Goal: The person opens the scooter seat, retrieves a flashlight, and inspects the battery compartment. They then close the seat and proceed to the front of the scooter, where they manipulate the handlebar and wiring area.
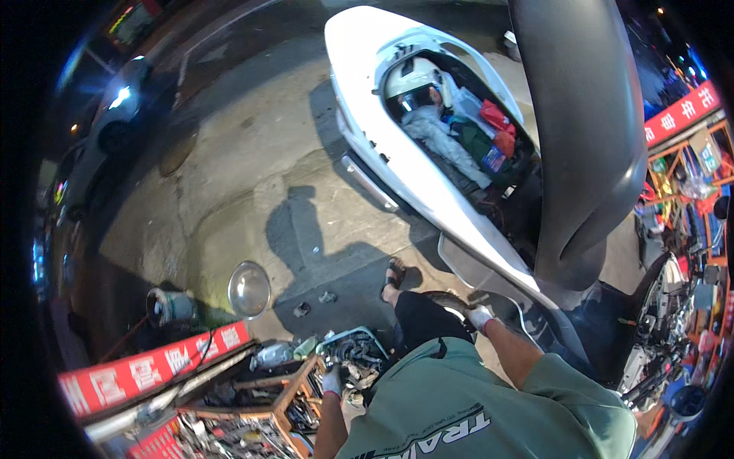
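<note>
Bright light casts hard-edged shadows over stained grey-tan concrete ground [206, 199], while darkness surrounds a thin white painted line [222, 28], a pale car [93, 161] with a glaring white headlight [121, 97], and orange-brown wooden shelving [722, 149] beside a red white-lettered banner [680, 116].

Green short-sleeved shirt [489, 402], white lettering [468, 434], dark shorts [430, 317], dark sandal [393, 275], pale gloves [480, 317].
</note>
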A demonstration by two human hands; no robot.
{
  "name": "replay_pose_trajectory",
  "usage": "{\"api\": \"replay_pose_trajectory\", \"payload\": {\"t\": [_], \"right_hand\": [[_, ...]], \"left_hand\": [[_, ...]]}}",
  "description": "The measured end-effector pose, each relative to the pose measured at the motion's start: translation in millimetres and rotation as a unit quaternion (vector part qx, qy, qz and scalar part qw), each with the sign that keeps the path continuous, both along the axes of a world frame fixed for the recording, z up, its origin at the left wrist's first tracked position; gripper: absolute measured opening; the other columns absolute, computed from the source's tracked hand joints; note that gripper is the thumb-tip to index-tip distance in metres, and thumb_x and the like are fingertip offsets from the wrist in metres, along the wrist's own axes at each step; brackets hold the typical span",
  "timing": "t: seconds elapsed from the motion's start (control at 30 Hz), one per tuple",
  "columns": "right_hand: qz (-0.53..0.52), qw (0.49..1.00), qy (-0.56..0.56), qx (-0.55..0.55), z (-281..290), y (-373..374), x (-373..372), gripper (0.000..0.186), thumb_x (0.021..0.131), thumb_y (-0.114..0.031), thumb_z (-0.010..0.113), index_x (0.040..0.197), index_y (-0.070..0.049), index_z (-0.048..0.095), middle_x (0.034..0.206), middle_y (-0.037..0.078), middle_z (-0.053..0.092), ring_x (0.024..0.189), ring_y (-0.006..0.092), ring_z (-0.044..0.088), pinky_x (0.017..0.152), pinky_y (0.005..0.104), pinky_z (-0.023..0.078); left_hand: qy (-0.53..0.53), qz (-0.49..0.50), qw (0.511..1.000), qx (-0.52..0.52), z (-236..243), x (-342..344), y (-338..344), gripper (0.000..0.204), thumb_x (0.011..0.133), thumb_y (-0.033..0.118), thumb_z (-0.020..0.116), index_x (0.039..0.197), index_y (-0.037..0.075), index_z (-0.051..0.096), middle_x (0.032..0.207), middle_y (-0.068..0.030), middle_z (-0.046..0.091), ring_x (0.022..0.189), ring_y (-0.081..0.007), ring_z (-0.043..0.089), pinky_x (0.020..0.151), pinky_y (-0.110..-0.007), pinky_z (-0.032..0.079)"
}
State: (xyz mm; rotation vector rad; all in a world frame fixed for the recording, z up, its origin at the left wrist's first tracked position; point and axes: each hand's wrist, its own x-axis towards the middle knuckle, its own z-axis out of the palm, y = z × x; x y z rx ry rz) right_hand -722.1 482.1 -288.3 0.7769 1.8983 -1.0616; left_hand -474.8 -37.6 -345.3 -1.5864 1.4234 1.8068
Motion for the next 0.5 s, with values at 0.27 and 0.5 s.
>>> {"api": "replay_pose_trajectory", "payload": {"t": [0.27, 0.5], "right_hand": [[-0.138, 0.99, -0.022, 0.008, 57.7, 16.3, -99.1, 0.027, 0.086, -0.012, 0.068, 0.11, 0.0, 0.069, 0.078, 0.011, 0.066, 0.059, 0.0184, 0.061, 0.049, 0.0339, 0.049], [-0.326, 0.943, 0.057, -0.008, 81.9, -10.1, -127.2, 0.027, 0.089, -0.011, 0.062, 0.113, 0.001, 0.064, 0.085, 0.012, 0.069, 0.061, 0.019, 0.063, 0.051, 0.0312, 0.05]], "left_hand": [[0.152, -0.088, 0.984, -0.03, 162.8, -357.3, 39.6, 0.023, 0.098, 0.017, 0.055, 0.115, 0.005, 0.066, 0.095, -0.0069, 0.07, 0.08, -0.0162, 0.066, 0.067, -0.03, 0.054], [0.334, -0.399, 0.853, -0.031, 214.7, -521.6, 96.7, 0.023, 0.099, 0.018, 0.055, 0.113, 0.003, 0.065, 0.093, -0.0051, 0.068, 0.083, -0.0128, 0.063, 0.071, -0.026, 0.05]]}}
